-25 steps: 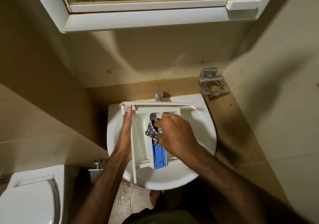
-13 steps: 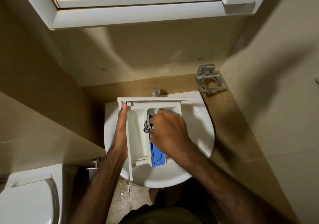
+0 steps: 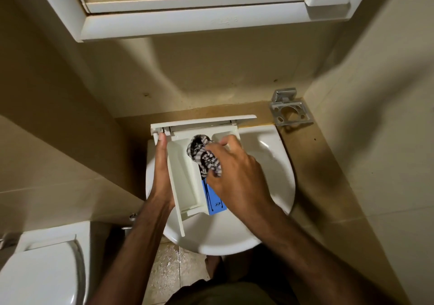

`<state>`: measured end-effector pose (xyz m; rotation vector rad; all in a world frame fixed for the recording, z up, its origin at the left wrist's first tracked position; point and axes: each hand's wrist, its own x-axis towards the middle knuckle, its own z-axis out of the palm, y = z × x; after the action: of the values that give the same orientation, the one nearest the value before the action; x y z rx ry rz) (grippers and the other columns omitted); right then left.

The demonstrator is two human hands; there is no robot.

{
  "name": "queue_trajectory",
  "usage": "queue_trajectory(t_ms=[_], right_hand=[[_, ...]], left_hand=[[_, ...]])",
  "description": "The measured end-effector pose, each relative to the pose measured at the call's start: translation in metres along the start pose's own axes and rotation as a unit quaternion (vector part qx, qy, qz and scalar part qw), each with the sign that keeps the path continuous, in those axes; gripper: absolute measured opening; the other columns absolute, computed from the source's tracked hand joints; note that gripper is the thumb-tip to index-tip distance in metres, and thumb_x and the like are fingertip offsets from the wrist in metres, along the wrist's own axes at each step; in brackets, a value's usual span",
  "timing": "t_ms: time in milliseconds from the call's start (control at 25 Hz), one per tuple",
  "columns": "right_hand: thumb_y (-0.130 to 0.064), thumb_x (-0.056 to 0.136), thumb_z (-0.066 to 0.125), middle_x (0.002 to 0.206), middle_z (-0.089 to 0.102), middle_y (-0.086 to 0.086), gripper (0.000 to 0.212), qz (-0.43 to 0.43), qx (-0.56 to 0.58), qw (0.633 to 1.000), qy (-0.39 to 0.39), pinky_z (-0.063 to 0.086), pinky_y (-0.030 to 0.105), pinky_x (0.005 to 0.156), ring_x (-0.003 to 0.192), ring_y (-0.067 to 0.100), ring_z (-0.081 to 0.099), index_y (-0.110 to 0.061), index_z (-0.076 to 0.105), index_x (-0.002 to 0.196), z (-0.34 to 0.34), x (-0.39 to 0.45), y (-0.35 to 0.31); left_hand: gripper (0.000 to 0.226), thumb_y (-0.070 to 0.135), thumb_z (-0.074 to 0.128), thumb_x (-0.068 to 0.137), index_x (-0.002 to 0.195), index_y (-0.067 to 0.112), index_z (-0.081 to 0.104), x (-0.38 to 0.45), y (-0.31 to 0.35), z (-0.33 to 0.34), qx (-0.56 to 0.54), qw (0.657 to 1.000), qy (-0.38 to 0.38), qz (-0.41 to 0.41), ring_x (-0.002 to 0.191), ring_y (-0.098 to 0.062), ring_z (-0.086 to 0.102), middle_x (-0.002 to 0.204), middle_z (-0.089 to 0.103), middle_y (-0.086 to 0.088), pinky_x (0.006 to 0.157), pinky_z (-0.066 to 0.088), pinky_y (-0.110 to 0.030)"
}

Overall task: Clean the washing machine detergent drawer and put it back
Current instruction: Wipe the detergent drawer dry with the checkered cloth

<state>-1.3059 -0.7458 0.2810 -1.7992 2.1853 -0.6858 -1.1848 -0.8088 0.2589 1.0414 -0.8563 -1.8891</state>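
Head view: detergent drawer (image 3: 183, 177) lying across white sink (image 3: 270, 175), front panel toward wall. Your left hand (image 3: 162, 175) is pressing flat, fingers straight, along drawer's left side. Your right hand (image 3: 237, 177) is gripping checkered cloth (image 3: 202, 156), pushing it into drawer's middle compartment, above blue insert (image 3: 215, 201).

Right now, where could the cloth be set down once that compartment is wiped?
The right half of the basin, between the drawer and the rim, looks bare. The near lip below the drawer is free too. The left side is crowded: the left hand steadies the drawer there.
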Motion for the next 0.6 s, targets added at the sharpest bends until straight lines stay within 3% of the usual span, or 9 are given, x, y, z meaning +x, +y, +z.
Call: queue_trajectory(t_ms=[120, 200, 360, 440, 480, 600], right_hand=[[-0.009, 0.079, 0.083, 0.106, 0.059, 0.005, 0.024, -0.043, -0.070, 0.997, 0.011, 0.058, 0.031, 0.056, 0.071, 0.020, 0.065, -0.015, 0.075, 0.100, 0.005, -0.003, 0.003], [-0.008, 0.070, 0.089, 0.098, 0.063, 0.004, 0.026, -0.061, -0.102, 0.993, 0.011, 0.052, 0.028, 0.049, 0.057, 0.018, 0.065, -0.015, 0.074, 0.090, 0.014, 0.002, 0.006], [-0.007, 0.083, 0.077, 0.108, 0.063, 0.007, 0.024, -0.027, -0.078, 0.996, 0.015, 0.054, 0.035, 0.055, 0.064, 0.027, 0.068, -0.012, 0.073, 0.106, 0.028, 0.017, 0.003], [-0.004, 0.089, 0.068, 0.114, 0.061, 0.008, 0.023, -0.021, -0.060, 0.998, -0.004, 0.054, 0.038, 0.066, 0.078, 0.029, 0.068, -0.009, 0.071, 0.111, 0.030, 0.021, -0.002], [-0.005, 0.092, 0.064, 0.115, 0.059, 0.007, 0.021, -0.017, -0.049, 0.998, -0.028, 0.052, 0.038, 0.074, 0.088, 0.028, 0.066, -0.009, 0.071, 0.111, 0.027, 0.022, -0.002], [-0.012, 0.094, 0.064, 0.109, 0.061, 0.006, 0.015, -0.031, -0.011, 0.992, -0.120, 0.050, 0.033, 0.082, 0.100, 0.026, 0.063, -0.008, 0.074, 0.105, 0.014, 0.020, 0.013]], left_hand=[[0.074, 0.055, 0.019, 0.108, 0.088, 0.028, 0.085, 0.005, -0.004, -0.006, -0.006, 1.000, -0.002, -0.001, 0.082, -0.015, 0.077, 0.091, 0.080, -0.002, 0.071, 0.062, -0.026], [0.070, 0.061, 0.024, 0.104, 0.101, 0.024, 0.083, 0.008, -0.005, -0.010, -0.012, 1.000, -0.006, -0.021, 0.090, -0.020, 0.076, 0.101, 0.079, -0.006, 0.080, 0.062, -0.033], [0.072, 0.071, 0.032, 0.099, 0.126, 0.016, 0.071, 0.020, -0.011, -0.024, -0.007, 0.999, -0.009, -0.041, 0.108, -0.030, 0.070, 0.118, 0.073, -0.014, 0.096, 0.055, -0.043], [0.075, 0.076, 0.040, 0.095, 0.134, 0.018, 0.067, 0.022, -0.013, -0.029, 0.000, 0.999, -0.004, -0.039, 0.123, -0.036, 0.063, 0.131, 0.067, -0.017, 0.109, 0.047, -0.050], [0.072, 0.075, 0.042, 0.094, 0.133, 0.021, 0.068, 0.021, -0.014, -0.029, 0.010, 1.000, 0.005, -0.028, 0.123, -0.034, 0.064, 0.133, 0.067, -0.017, 0.110, 0.047, -0.050], [0.061, 0.060, 0.030, 0.105, 0.098, 0.031, 0.083, 0.019, -0.016, -0.024, 0.010, 0.999, 0.030, -0.016, 0.092, -0.016, 0.076, 0.102, 0.079, -0.002, 0.078, 0.062, -0.030]])
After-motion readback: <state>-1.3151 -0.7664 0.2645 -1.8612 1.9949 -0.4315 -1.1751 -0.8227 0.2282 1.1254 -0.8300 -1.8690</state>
